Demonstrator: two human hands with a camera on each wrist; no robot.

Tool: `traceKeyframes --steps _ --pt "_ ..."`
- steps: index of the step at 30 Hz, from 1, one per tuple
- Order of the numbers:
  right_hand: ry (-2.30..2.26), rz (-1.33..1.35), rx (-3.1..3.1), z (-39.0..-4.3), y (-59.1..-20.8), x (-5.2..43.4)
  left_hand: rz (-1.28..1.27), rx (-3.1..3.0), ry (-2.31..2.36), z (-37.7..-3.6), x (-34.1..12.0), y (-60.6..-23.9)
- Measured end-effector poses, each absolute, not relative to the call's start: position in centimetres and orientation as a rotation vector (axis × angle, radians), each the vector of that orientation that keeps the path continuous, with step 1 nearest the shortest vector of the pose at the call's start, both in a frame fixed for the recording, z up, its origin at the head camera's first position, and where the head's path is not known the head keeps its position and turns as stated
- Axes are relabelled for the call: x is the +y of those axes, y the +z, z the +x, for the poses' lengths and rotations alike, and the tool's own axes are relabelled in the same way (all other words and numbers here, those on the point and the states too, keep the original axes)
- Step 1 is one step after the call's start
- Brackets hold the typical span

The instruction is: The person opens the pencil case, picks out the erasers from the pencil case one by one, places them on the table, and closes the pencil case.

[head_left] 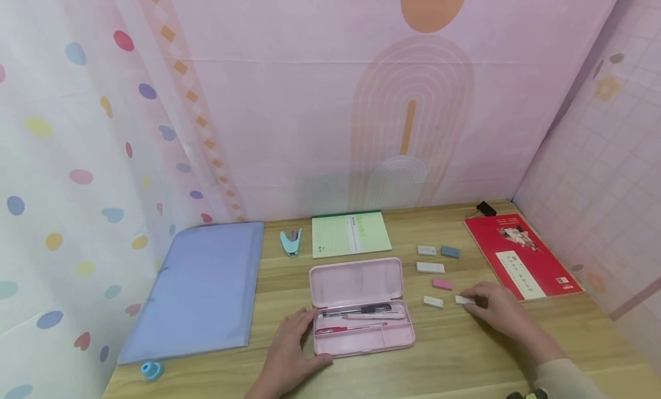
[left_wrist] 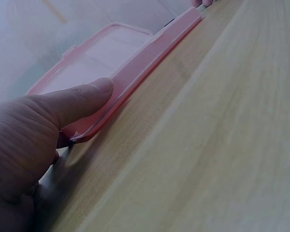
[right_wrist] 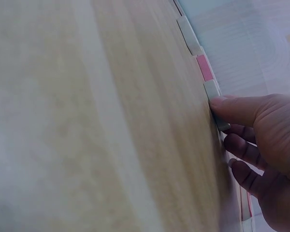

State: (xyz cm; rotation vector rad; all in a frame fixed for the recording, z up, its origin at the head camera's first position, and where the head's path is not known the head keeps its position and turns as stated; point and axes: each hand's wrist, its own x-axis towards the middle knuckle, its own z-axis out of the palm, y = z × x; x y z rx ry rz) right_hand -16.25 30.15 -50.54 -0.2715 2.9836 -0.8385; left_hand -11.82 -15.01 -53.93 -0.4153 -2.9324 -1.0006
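Observation:
An open pink pencil case (head_left: 364,352) lies on the table, its lid tilted back. Inside are a black pen (head_left: 356,311), a pale pink pen (head_left: 375,316) and a red pen (head_left: 351,329). My left hand (head_left: 291,347) holds the case's left front corner, the thumb (left_wrist: 89,99) against its front wall. To the right, my right hand (head_left: 496,308) pinches a white eraser (head_left: 462,300) at the table surface between thumb and fingers. Near it lie a pink eraser (head_left: 442,284), a blue eraser (head_left: 450,251) and several white erasers (head_left: 431,267).
A blue folder (head_left: 201,290) lies at the left, with a small blue round object (head_left: 152,370) by its front edge. Behind the case are a mint stapler (head_left: 291,242) and a green notebook (head_left: 335,235). A red booklet (head_left: 555,267) and black clip (head_left: 486,208) are at the right.

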Motion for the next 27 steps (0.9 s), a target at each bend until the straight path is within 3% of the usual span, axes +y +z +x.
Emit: traceKeyframes --steps 11,19,27 --pt "-0.939 -0.243 2.982 -16.2 -49.4 29.3 -0.417 -2.953 -1.071 -11.9 -15.1 -53.7" --pt "-1.011 -0.375 2.949 -17.2 -46.9 24.2 -0.347 -2.935 -1.233 -13.6 -16.1 -51.5" --pt "-1.135 -0.392 2.792 -18.5 -47.0 19.6 -0.320 -2.980 -1.154 -16.7 -16.3 -49.7"
